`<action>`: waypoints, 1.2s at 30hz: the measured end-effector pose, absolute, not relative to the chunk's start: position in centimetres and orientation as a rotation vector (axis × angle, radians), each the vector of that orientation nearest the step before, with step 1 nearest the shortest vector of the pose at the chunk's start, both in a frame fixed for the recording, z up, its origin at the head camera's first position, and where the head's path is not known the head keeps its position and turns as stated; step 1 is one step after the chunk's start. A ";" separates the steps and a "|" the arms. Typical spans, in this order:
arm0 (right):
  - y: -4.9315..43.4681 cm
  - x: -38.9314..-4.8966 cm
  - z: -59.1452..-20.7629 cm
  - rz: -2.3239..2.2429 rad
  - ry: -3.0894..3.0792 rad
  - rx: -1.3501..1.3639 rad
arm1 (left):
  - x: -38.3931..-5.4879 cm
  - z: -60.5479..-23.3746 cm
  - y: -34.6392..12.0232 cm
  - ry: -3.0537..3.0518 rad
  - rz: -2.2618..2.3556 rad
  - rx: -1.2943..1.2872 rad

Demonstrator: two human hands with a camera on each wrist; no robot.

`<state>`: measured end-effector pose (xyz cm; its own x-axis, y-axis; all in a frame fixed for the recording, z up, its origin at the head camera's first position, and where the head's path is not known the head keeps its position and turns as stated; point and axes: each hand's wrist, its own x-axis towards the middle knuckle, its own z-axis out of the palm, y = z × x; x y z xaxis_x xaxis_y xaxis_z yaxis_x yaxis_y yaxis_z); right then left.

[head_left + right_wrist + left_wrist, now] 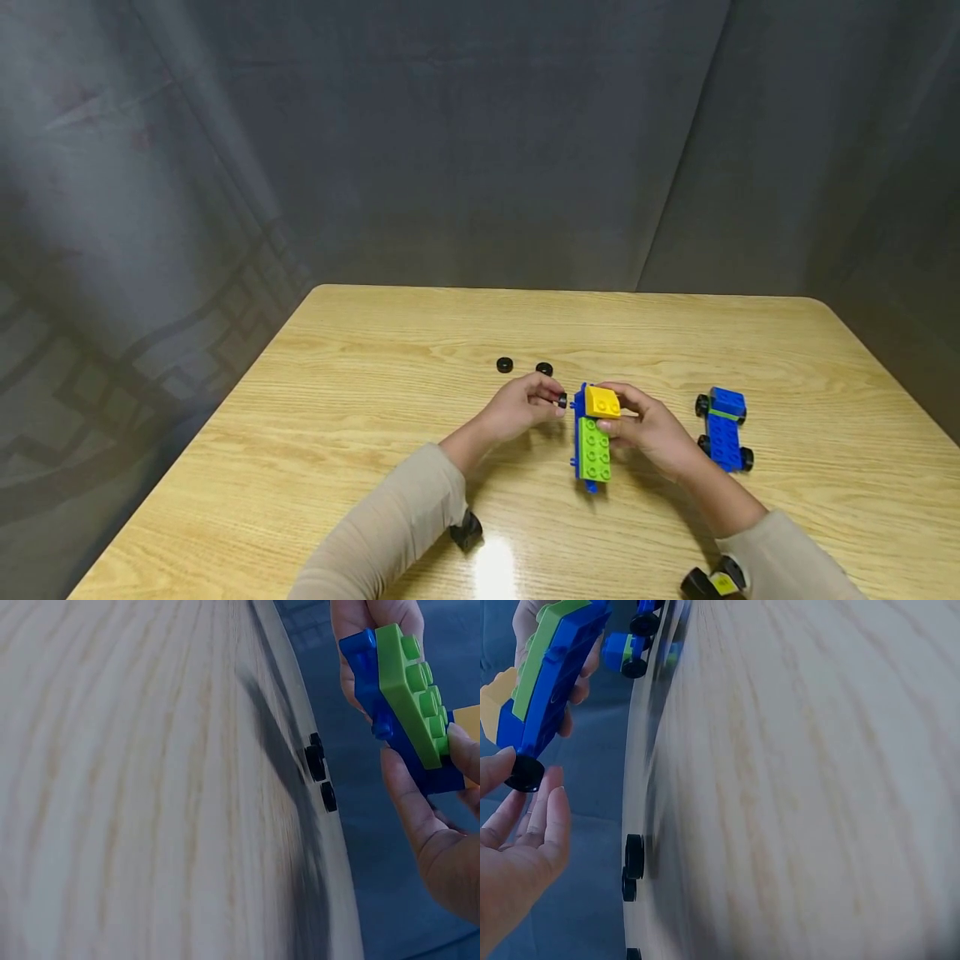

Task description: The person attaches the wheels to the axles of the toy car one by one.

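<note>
My right hand (656,432) grips a toy car body (595,450) above the table. It has a blue base (564,690), a lime-green studded brick (407,697) and a yellow sloped brick (602,402). Short blue pegs stick out along its left side. Between thumb and fingers, my left hand (521,408) pinches a small black wheel (525,774). That wheel is held beside the peg near the yellow end. A narrow gap shows in the head view, while in the left wrist view the wheel overlaps the base. No wheels show on the body's visible pegs.
Two black wheels (505,365) lie flat beyond my left hand. At the right stands a blue toy car (725,437) with black wheels. A black wheeled piece (467,532) is partly covered by my left sleeve. Near my right sleeve is another wheeled piece (722,582) with yellow-green.
</note>
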<state>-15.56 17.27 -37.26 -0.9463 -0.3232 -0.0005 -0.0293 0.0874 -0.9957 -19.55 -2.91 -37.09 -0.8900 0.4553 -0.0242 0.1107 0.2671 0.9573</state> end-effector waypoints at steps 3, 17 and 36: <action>17.2 -15.6 -37.3 -1.946 2.149 -0.353 | -19.5 -37.1 -2.9 2.244 1.661 0.526; 17.1 -15.4 -37.2 -1.921 2.217 -0.325 | -19.2 -37.2 -2.5 2.279 1.655 0.551; 15.7 -14.9 -36.5 -1.884 2.414 -0.280 | -19.3 -36.6 -2.3 2.526 1.458 0.759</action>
